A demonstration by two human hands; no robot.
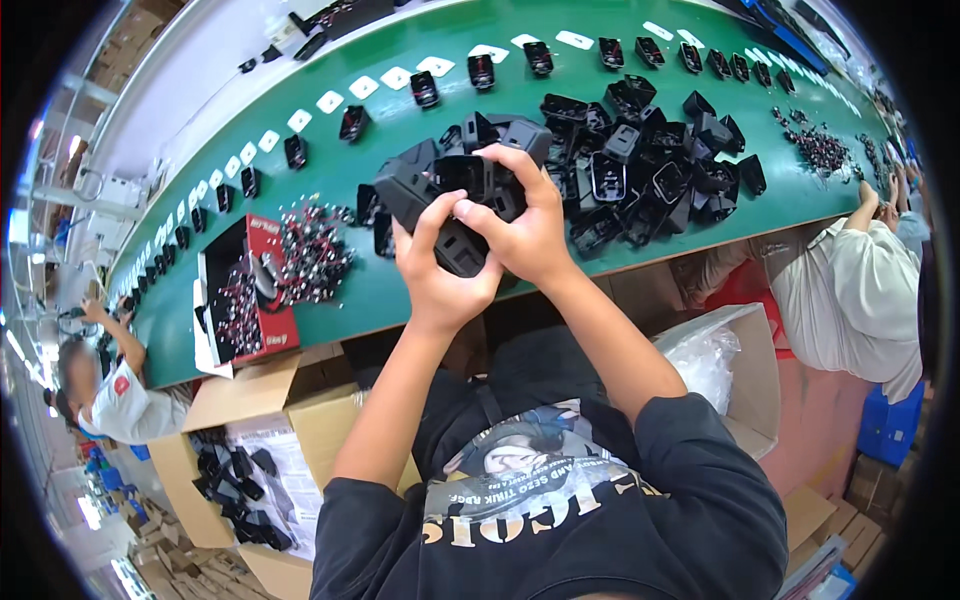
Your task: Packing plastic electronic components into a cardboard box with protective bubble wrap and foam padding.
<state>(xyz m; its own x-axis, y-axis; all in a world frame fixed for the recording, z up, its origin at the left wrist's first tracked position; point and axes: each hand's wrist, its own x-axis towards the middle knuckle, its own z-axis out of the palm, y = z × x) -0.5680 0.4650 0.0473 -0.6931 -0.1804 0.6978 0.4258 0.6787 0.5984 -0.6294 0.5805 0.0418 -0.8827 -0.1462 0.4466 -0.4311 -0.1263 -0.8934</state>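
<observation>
Both my hands are raised together over the table's near edge, gripping black plastic housings. My left hand [447, 275] has its fingers wrapped round the lower left side of the bunch, and my right hand [527, 230] curls over its right side. The thumbs meet at an open-topped black housing [462, 177] in the middle. Another black housing [463, 250] with slots shows between my palms. More black housings [405, 185] bunch just beyond my fingers; I cannot tell which of these are held and which rest on the table.
A heap of black housings [640, 165] covers the green table [400, 120] on the right. Small wired parts [315, 250] spill beside a red box [265, 235]. White cards and housings line the far side. Cardboard boxes [240, 395] stand below. Other people sit left and right.
</observation>
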